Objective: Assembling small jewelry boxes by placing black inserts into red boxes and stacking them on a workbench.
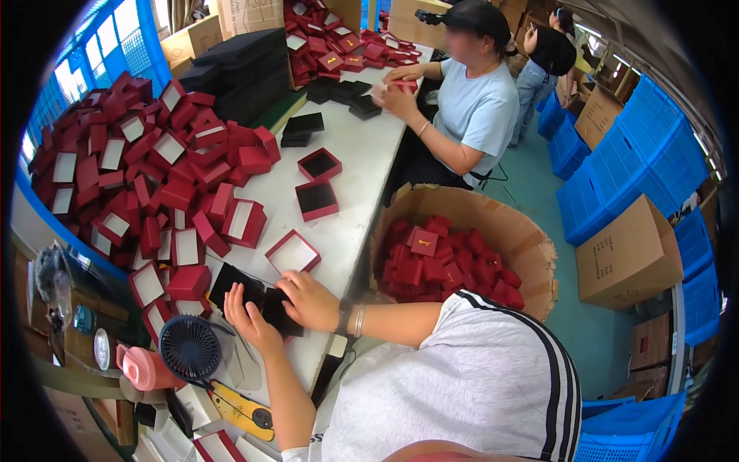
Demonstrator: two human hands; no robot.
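Near the table's front edge, my left hand (252, 317) and my right hand (309, 299) hold a black square pad (275, 309) from its two sides. The fingers of my left hand are fairly straight along the pad. Those of my right hand bend over its edge. Partly behind my left hand lies another black pad (229, 282). Just beyond my hands rests an open red box (293, 252) with a white inside. Farther up the table are two red boxes, one (317, 200) below the other (319, 164), both with black inside.
A heap of red boxes (177, 196) covers the left side. Black pads (302, 125) lie farther back. A round carton (531, 239) of red boxes stands at right. A fan (190, 348), pink cup (146, 367) and yellow phone (242, 412) sit near left. A co-worker (477, 100) handles a red box.
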